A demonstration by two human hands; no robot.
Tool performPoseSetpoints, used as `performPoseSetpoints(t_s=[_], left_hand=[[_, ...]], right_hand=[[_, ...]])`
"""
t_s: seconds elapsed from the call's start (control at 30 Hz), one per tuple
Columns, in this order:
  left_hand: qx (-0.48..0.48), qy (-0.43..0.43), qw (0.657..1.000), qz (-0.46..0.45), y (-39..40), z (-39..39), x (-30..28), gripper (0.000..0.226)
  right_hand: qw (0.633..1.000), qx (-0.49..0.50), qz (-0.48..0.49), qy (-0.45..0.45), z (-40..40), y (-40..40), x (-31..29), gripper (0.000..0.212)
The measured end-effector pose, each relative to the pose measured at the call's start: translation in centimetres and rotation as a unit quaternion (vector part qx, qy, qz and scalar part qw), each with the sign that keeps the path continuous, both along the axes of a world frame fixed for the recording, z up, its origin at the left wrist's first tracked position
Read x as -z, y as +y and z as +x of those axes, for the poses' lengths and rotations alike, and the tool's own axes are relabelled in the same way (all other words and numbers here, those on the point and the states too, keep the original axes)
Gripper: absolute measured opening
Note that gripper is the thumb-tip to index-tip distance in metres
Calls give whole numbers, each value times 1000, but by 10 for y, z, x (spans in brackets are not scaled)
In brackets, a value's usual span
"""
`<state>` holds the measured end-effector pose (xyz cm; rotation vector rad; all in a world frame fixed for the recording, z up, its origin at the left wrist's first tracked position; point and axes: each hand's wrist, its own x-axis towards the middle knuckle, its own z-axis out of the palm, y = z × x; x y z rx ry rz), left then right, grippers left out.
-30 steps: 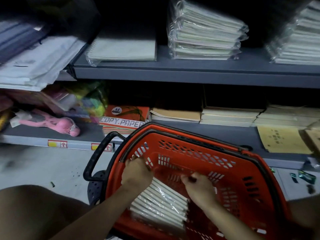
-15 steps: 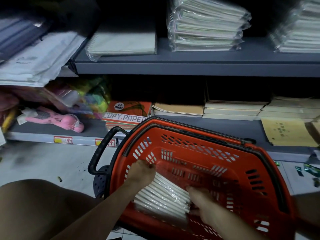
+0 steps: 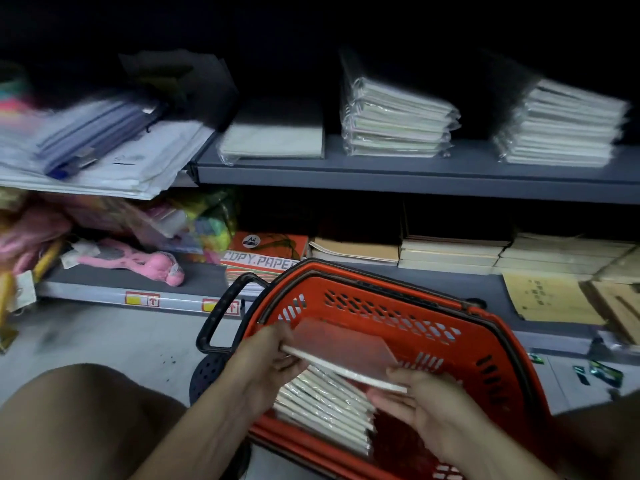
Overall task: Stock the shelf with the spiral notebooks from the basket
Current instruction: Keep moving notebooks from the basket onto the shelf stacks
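A red plastic basket (image 3: 485, 355) stands on the floor in front of the shelves. Inside it lies a stack of several plastic-wrapped spiral notebooks (image 3: 322, 407). One notebook (image 3: 346, 348) is lifted above that stack, tilted, with its cover facing up. My left hand (image 3: 266, 362) grips its left end and my right hand (image 3: 419, 400) holds its right end from below. On the grey upper shelf (image 3: 415, 171) sit a low notebook pile (image 3: 273, 140) and two taller wrapped piles (image 3: 394, 119), (image 3: 561, 126).
The basket's black handle (image 3: 221, 313) sticks out to the left. On the lower shelf lie a copy paper pack (image 3: 263, 254), tan paper stacks (image 3: 450, 251), brown envelopes (image 3: 550, 299) and a pink toy (image 3: 138, 261). Loose papers (image 3: 104, 157) overhang at left. My knee (image 3: 86, 420) is at lower left.
Both hands were down on the stack in the basket; now they hold one notebook raised above it. The view has tilted up, so the shelves sit lower in frame.
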<state>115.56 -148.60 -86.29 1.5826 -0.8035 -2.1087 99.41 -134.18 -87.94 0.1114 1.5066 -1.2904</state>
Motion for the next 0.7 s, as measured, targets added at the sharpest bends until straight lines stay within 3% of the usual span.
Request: performPoseSetpoints(t_s=[0.13,0.2,0.3,0.47,0.53,0.7], left_hand=[[19,124,992,3,4,20,-34,14],[25,177,984,5,6,33,-48,34],[48,237,970,-8,12,52,-69,30],[96,283,951,-78,12,76,-92,42],[98,303,941,-111,10,85,-98,58],[80,309,932,-174,-1,99,-108,55]], right_hand=[[996,-15,-69,45,4,7,-51,6],[993,-34,-91,70,8,10,-73,10],[985,-79,-109,110,14,14,-97,19],[968,-113,-156,163,26,10,-123,18],[960,-115,-185,173,30,3,-132,19],[942,-112,-250,193,38,-20,-145,22]])
